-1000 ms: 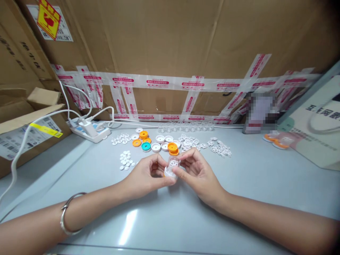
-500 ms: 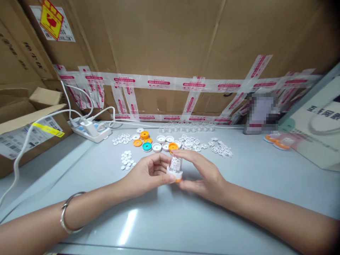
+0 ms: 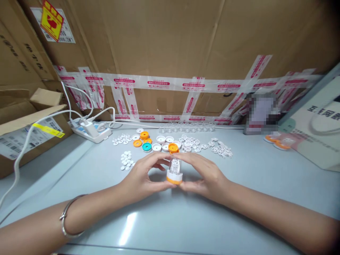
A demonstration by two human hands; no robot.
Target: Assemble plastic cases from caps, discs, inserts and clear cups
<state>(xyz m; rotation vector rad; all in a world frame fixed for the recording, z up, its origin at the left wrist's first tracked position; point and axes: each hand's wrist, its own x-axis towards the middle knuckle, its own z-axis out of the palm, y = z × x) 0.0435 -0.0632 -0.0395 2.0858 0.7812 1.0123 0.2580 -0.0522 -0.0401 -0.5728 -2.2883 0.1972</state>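
Observation:
A small clear container [image 3: 175,167] with white pieces inside and a white and orange base stands upright between both hands. My left hand [image 3: 145,175] grips it from the left, thumb at the base and fingers near the top. From the right, my right hand [image 3: 205,175] holds it too, its thumb low at the base and its fingertips at the top. Just behind it lies an orange ring-shaped cap [image 3: 173,148]. White round caps [image 3: 156,147], a teal cap [image 3: 147,147] and another orange cap [image 3: 144,135] lie beyond my left hand.
Small white discs [image 3: 126,160] lie at the left, white lattice pieces [image 3: 222,149] at the right. Clear cups [image 3: 186,127] line the back. A power strip [image 3: 99,135] and open carton [image 3: 32,131] are at left; orange-and-white items [image 3: 284,142] sit far right.
My left thumb has shifted down to the bottom edge of the container, and more of its orange base shows. The left fingers have risen toward its top.

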